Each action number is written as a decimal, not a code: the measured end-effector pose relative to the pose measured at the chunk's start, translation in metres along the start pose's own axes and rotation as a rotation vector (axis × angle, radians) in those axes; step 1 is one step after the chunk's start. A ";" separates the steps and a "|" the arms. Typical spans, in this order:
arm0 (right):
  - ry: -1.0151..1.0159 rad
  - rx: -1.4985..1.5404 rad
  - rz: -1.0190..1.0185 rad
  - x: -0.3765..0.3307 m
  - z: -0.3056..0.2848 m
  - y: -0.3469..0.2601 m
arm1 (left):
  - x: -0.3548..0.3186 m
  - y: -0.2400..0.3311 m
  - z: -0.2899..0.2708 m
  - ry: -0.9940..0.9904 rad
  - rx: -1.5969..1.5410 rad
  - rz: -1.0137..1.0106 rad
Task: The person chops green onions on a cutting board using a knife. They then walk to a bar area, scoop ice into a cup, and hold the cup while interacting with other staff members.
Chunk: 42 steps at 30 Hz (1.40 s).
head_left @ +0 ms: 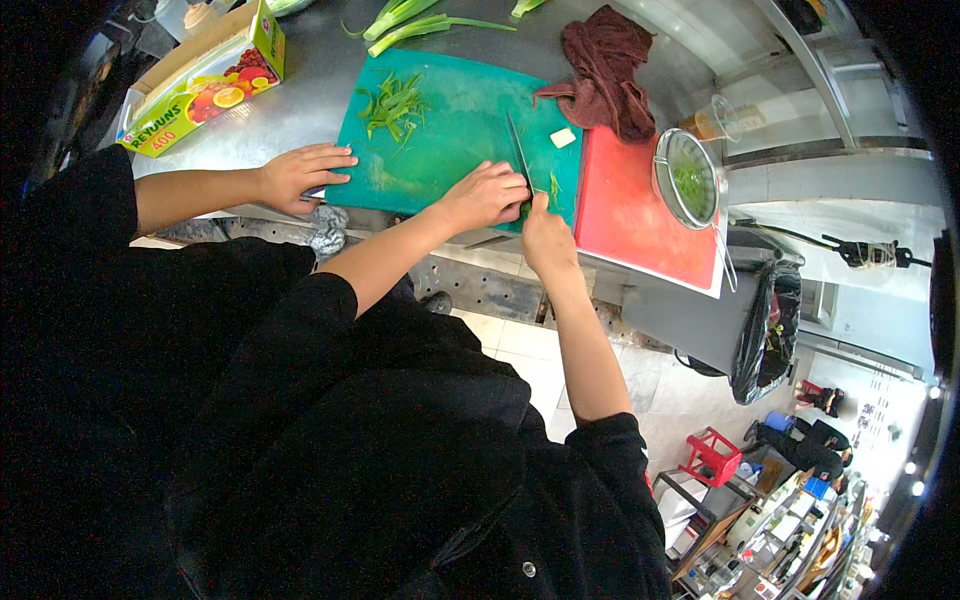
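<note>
Our right hand point(548, 240) pinches limp, light green leaves point(553, 188); our left hand point(485, 195) wraps the knife point(518, 150) handle; we'd pin leaves near the blade.

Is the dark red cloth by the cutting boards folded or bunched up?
Bunched up: the cloth lies in a wrinkled heap, one corner trailing onto the green cutting board.

Ahead of the right hand point(548, 238), the green board point(450, 150) lay mostly bare. Cut greens point(392, 105) sat toward its far left corner, another person's hand point(300, 176) held its left edge, and a strainer point(690, 178) blocked the right.
</note>
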State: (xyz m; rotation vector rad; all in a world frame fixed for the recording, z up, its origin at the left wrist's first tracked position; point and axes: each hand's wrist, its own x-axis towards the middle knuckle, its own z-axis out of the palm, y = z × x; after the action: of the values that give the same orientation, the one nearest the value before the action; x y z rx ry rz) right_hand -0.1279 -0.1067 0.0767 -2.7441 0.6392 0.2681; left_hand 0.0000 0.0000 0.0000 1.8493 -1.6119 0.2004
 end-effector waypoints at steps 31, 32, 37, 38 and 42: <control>0.154 0.266 -0.086 0.016 0.008 0.050 | -0.002 -0.001 -0.011 0.096 0.042 -0.040; 0.156 0.276 -0.083 0.012 0.009 0.051 | -0.003 -0.001 -0.012 0.104 0.049 -0.051; 0.015 0.461 -0.035 -0.003 0.024 0.053 | -0.004 -0.004 -0.010 0.144 -0.014 -0.034; 0.041 0.489 -0.023 -0.004 0.026 0.054 | -0.003 -0.005 -0.009 0.144 -0.015 -0.048; 0.210 0.298 -0.100 -0.008 0.022 0.048 | -0.002 -0.003 -0.008 0.145 0.003 -0.041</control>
State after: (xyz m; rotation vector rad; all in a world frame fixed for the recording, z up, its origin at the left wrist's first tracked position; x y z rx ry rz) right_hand -0.1595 -0.1368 0.0464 -2.5225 0.5422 -0.1313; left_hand 0.0052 0.0068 0.0040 1.8247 -1.4748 0.3114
